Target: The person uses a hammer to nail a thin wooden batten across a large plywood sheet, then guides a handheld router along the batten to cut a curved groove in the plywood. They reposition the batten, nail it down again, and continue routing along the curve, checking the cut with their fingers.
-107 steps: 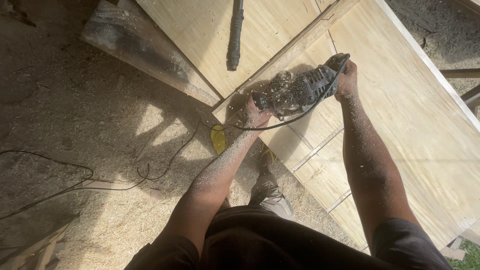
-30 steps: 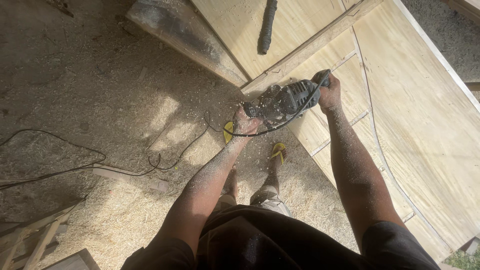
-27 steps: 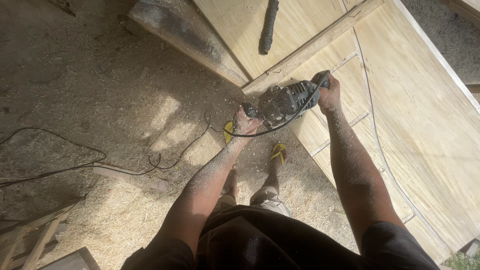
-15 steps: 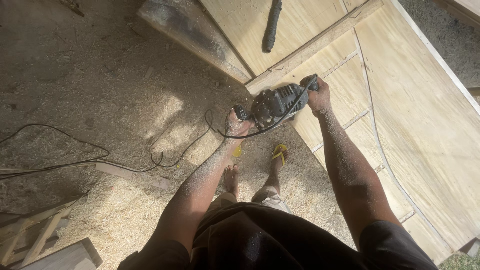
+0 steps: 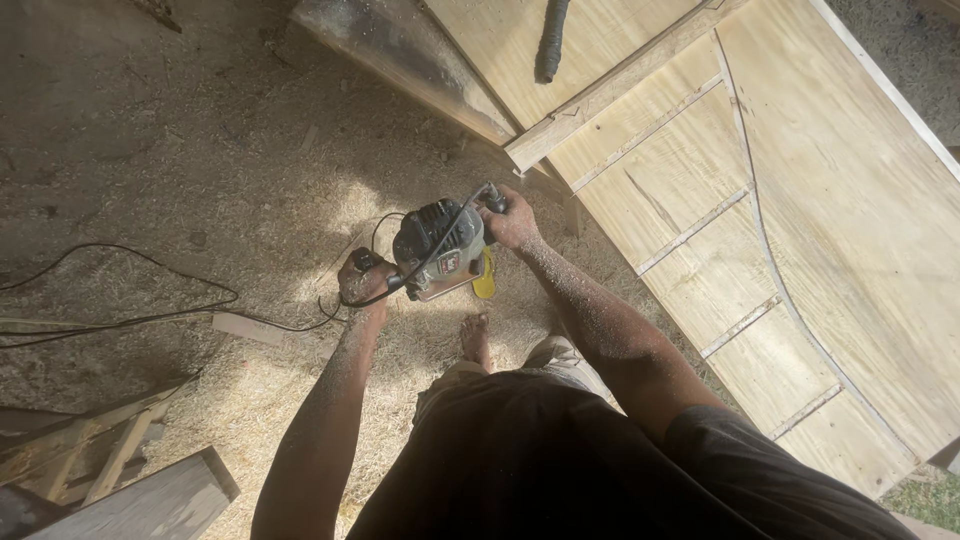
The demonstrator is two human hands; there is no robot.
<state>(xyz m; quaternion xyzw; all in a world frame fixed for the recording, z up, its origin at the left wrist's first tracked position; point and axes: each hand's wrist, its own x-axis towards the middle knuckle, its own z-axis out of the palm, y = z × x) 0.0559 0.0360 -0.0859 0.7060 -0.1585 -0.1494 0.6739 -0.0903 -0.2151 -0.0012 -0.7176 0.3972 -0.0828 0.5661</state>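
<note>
Fingers of both hands grip the router (image 5: 438, 245); plywood panel (image 5: 800, 230) lies right.

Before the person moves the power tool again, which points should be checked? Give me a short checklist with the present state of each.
1. Both hands on the handles: left hand and right hand grip the power tool. Ok.
2. Cord away from the feet: it trails left over the sawdust. Ok.
3. Foot protected: the bare foot is right below the tool. Not ok.
4. Tool off the plywood panel: held over the ground. Ok.
5. Motor stopped: cannot tell.
</note>
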